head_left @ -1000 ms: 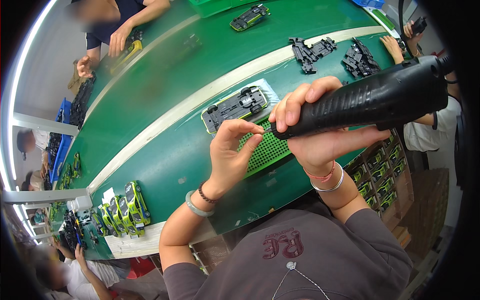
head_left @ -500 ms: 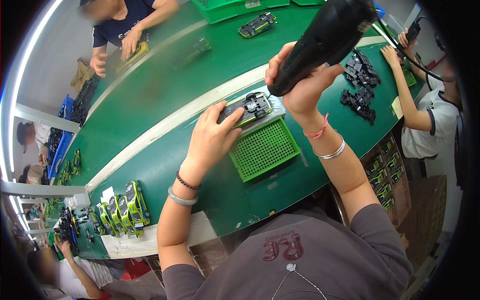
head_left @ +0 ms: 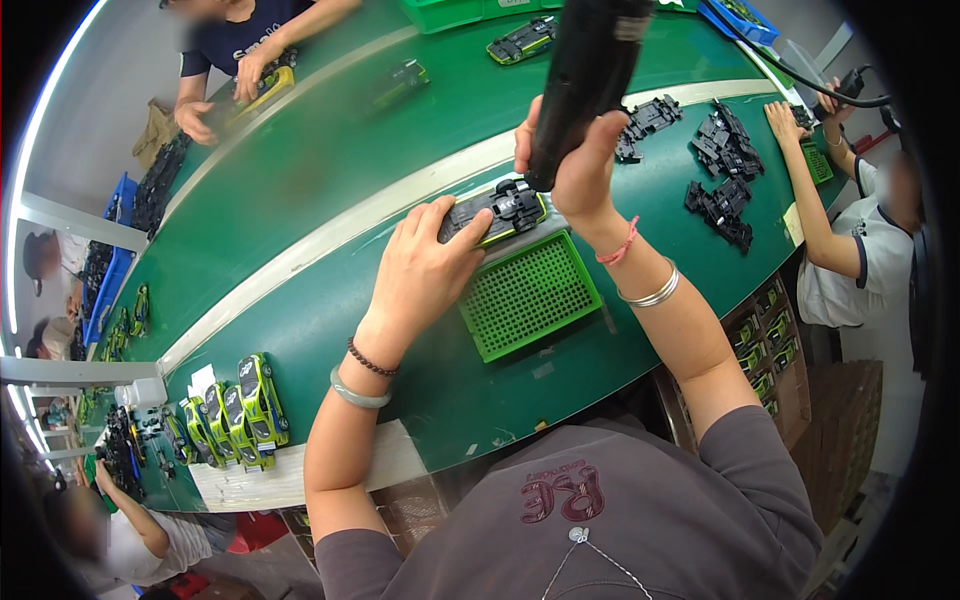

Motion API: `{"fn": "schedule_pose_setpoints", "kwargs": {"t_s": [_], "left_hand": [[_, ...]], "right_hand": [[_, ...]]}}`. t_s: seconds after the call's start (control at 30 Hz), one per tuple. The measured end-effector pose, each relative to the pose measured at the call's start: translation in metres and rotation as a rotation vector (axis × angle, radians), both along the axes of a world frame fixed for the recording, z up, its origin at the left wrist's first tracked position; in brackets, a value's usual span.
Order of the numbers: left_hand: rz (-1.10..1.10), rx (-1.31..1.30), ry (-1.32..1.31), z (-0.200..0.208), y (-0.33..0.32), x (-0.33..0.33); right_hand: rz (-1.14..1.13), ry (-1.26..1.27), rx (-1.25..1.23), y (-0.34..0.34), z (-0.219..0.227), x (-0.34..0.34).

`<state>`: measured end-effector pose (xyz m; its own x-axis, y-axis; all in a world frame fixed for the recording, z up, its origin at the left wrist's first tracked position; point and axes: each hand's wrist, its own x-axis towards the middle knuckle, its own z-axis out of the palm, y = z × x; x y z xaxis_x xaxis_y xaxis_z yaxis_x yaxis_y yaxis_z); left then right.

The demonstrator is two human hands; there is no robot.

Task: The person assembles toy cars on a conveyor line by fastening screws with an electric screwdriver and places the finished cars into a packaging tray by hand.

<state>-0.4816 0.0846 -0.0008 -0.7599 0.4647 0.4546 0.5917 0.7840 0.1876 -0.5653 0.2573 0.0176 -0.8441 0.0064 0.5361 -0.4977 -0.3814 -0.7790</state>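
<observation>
An upturned toy car (head_left: 515, 208) with a black underside and yellow-green edges lies on the bench in front of me. My left hand (head_left: 425, 255) grips its left end, thumb on the near side and fingers across the far side. Closed around a thick black electric screwdriver (head_left: 588, 80) is my right hand (head_left: 580, 170). The screwdriver stands nearly upright, its lower end at the car's right end; the bit is not discernible. Just below the car sits a green perforated basket (head_left: 530, 297).
Black chassis parts (head_left: 725, 140) lie to the right. Several finished toy cars (head_left: 258, 400) stand at the left. Another upturned car (head_left: 522, 40) lies on the far side. Co-workers sit across (head_left: 250, 40) and to the right (head_left: 850, 240). A green bin (head_left: 440, 14) stands at the back.
My right hand and the screwdriver have moved left and the tool has tilted more upright, its lower end now over the car's right end. My left hand still holds the car.
</observation>
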Motion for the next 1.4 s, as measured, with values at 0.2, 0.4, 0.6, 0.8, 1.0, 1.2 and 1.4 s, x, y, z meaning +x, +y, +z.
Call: {"fn": "schedule_pose_setpoints", "kwargs": {"t_s": [0.2, 0.4, 0.6, 0.8, 1.0, 1.2, 1.4], "left_hand": [[0.022, -0.003, -0.006, 0.0, 0.003, 0.0], [-0.011, 0.024, -0.054, 0.008, 0.007, 0.0], [0.037, 0.167, -0.087, 0.011, 0.042, -0.022], [0.002, 0.199, -0.272, 0.01, 0.038, -0.036], [0.015, 0.118, -0.095, 0.018, 0.013, -0.013], [0.105, 0.213, -0.213, -0.001, -0.013, 0.003], [0.089, 0.281, -0.226, -0.002, -0.015, 0.001]], "right_hand": [[-0.027, -0.004, 0.083, -0.001, 0.004, -0.001], [0.014, 0.001, 0.087, 0.002, 0.002, -0.002], [0.024, 0.036, 0.065, 0.001, -0.001, -0.002], [0.031, 0.03, 0.043, 0.002, 0.0, 0.0], [0.041, 0.019, 0.013, 0.0, 0.0, 0.0], [0.035, -0.019, 0.085, 0.002, 0.004, -0.003], [0.037, -0.044, 0.108, 0.0, 0.003, -0.004]]}}
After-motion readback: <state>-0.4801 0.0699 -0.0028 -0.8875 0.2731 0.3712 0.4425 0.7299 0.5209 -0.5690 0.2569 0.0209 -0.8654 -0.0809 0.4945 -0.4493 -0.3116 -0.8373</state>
